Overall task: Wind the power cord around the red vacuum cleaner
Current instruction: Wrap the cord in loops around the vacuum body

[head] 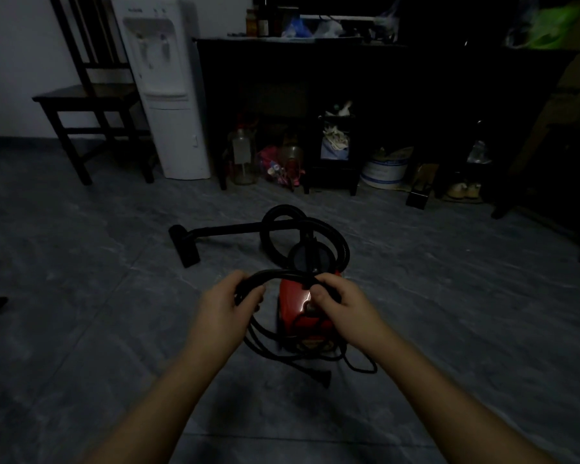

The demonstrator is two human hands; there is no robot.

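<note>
Left hand [226, 303] and right hand [337, 301] each curl fingers round bundled cord [275, 274], above red vacuum [295, 306]; probably gathering slack before wrapping. Plug [325, 377] lies loose on floor [114, 329].

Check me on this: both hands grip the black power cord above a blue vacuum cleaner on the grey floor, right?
Not quite: the head view shows the vacuum cleaner is red, not blue. The left hand and right hand do grip the black power cord above it, on the grey floor.
</note>
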